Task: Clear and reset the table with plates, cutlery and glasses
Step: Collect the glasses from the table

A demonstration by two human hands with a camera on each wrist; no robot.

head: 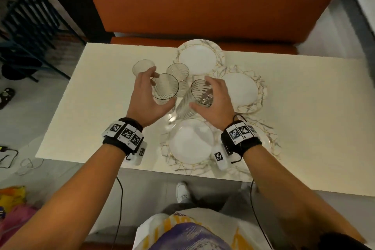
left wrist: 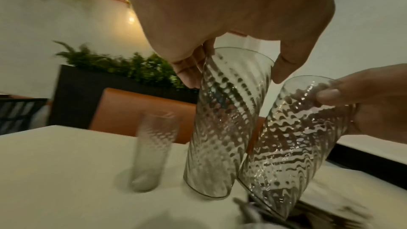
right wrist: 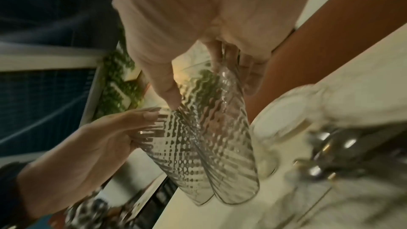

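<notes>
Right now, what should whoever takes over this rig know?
Left hand grips a ribbed glass near its rim. Right hand grips another, tilted glass; the two sit close, base to base. Two more glasses stand behind on the table. Plates sit at the right. Cutlery shows only blurred in the right wrist view. Left to do: place the glasses and cutlery by the plates.

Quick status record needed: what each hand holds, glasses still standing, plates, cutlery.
left hand: grips a ribbed glass near its rim, lifted
right hand: grips a second ribbed glass, tilted
held glasses: bases close together above the table
standing glasses: two, upright on the table
plates: four, white, patterned rims; nearest one at the table edge
cutlery: blurred metal pieces, count unclear
</notes>
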